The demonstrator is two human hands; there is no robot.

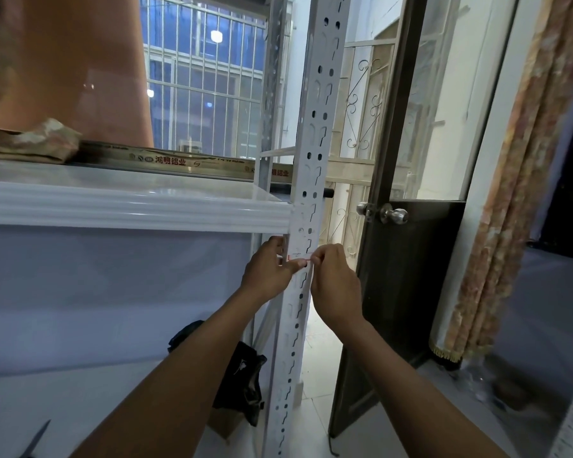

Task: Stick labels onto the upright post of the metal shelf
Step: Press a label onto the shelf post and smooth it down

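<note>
Two bare hands are up against the upright post of the metal shelf, just below where the white ribbed shelf beam meets it. The post is pale painted steel, punched all the way down with paired round holes and hook-shaped slots. Across its face at hand level sits a small white label with a thin red line along its lower edge; there's a faint mark on it, but it's too small to read. The left hand is on the post's left side, thumb pressed flat over the label's lower edge and fingers curled round the post's left edge, so its grip is pinning the label down. The right hand is on the post's right side with thumb and forefinger pinched tight at the label's right end. Only readable writing is behind and left of the post: a gold aluminium bar with red Chinese characters, "鸿鹏铝业" as far as I can make out. Right of the post is a dark door with a shiny round metal knob, and further right a mottled orange curtain. Low down left of the post, a black bag slumps on the floor.
</note>
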